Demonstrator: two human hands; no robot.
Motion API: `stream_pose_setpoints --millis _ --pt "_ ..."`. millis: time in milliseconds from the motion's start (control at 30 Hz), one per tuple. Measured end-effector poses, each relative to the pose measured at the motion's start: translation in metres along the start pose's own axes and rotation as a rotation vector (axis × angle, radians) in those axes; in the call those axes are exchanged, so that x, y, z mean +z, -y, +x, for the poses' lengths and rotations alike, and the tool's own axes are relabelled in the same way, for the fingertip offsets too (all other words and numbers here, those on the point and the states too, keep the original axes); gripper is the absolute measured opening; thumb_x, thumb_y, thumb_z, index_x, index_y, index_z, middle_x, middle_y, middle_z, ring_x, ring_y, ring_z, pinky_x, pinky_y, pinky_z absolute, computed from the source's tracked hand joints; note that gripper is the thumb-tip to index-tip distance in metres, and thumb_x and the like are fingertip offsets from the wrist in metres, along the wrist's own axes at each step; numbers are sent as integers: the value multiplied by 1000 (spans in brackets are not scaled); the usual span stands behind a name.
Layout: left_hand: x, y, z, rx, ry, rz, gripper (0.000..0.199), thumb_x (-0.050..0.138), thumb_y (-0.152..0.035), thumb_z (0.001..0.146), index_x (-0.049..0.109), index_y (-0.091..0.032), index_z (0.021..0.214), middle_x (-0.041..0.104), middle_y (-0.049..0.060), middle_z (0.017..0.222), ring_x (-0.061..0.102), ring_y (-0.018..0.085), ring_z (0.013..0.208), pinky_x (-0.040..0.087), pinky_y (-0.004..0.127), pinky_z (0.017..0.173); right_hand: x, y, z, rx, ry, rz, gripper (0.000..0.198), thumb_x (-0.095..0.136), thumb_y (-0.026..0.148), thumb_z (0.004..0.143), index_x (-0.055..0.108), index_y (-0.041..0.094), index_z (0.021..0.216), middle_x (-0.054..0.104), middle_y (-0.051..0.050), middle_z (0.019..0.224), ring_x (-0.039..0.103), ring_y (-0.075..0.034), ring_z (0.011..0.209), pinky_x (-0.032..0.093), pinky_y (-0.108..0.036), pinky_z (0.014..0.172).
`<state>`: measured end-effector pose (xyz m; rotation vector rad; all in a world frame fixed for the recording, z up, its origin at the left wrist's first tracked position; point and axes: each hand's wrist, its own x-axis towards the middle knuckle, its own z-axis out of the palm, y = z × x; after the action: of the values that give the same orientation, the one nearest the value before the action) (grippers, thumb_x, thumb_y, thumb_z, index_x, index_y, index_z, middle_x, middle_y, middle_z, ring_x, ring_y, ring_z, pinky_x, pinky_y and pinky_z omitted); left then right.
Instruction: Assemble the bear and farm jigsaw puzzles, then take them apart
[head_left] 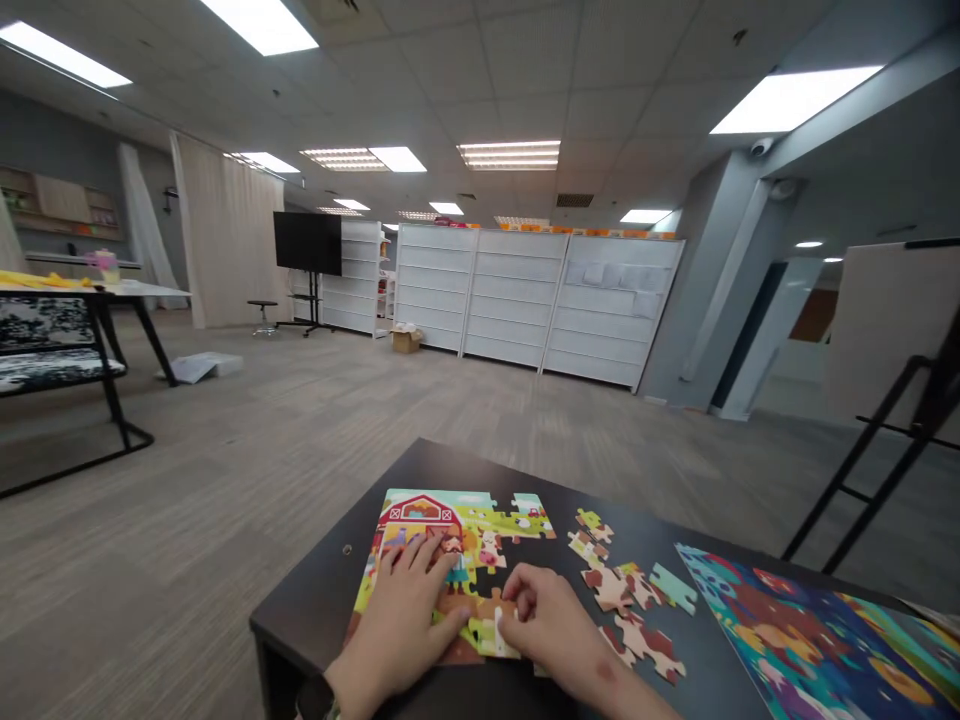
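Observation:
A partly joined farm jigsaw puzzle (420,510), with a red barn and a cow on it, lies on the dark table (465,465). My left hand (405,605) rests flat on its left part, fingers spread. At the puzzle's lower right edge, my right hand (544,615) has its fingers curled and pinched at a pale green puzzle piece (491,635); the fingers partly cover it. Gaps show in the puzzle's upper and right side. Several loose puzzle pieces (611,588) lie to the right of my right hand, some with brown and white patches.
A colourful picture sheet (817,630) lies on the table's right side. An easel (885,440) stands beyond it. Across the carpet are white shelves (517,300), a cardboard box (406,340) and a black screen (307,243) on a stand. A white-topped table (142,289) is at left.

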<state>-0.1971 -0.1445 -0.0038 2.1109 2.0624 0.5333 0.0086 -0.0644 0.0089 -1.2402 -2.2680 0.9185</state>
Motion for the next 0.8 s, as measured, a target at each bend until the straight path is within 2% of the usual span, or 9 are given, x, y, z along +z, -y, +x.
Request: stream_pose_setpoints --millis 133,233,367,467,533,667,733,800 --pt "-3 -5 1 -10 -27 -23 58 53 -60 89 55 -32 140 43 8 155 35 35 143 20 56 116 -8 3 -3 21 19 -118 16 61 15 64 68 18 78 64 3 64 57 -13 61 37 -23 55" --pt "-2 -12 4 -50 -62 -14 67 60 -68 80 61 -28 133 48 10 150 38 38 139 24 56 114 -10 9 -5 -17 22 -196 14 64 19 68 71 20 79 68 1 69 60 -15 65 39 -24 59" --pt "3 -17 6 -100 -90 6 77 69 -68 69 61 -26 133 49 12 150 38 40 139 22 56 114 -24 7 -9 -87 -22 -333 17 64 27 76 74 24 90 71 -2 90 65 -20 85 44 -28 76" --pt "4 -14 5 -102 -80 -11 77 68 -68 69 61 -27 133 48 10 151 38 39 139 20 57 116 -47 -11 -16 -157 -47 -345 24 51 22 86 73 23 96 68 -5 99 65 -21 95 45 -31 86" --pt "4 -11 4 -95 -74 -17 79 67 -71 69 61 -27 134 48 10 150 39 39 139 21 57 116 -62 -31 -23 -192 -41 -314 31 42 16 88 71 22 98 68 -6 100 64 -20 98 46 -31 88" --pt "5 -10 3 -99 -75 -3 78 68 -70 69 62 -27 133 49 10 150 40 38 138 21 56 116 -81 -70 -35 -191 -77 -307 44 37 3 77 68 22 102 66 -7 112 61 -21 110 45 -34 97" --pt "7 -9 4 -97 -71 11 76 69 -66 69 61 -28 134 48 9 150 41 38 138 21 55 116 -86 -78 -38 -162 -98 -299 44 36 2 74 67 21 98 67 -7 110 61 -21 109 45 -34 97" --pt "9 -7 5 -92 -65 26 76 69 -65 70 60 -28 136 48 9 151 41 37 138 22 55 115 -88 -78 -42 -150 -121 -278 39 37 4 77 66 22 95 67 -7 108 62 -22 107 46 -36 97"
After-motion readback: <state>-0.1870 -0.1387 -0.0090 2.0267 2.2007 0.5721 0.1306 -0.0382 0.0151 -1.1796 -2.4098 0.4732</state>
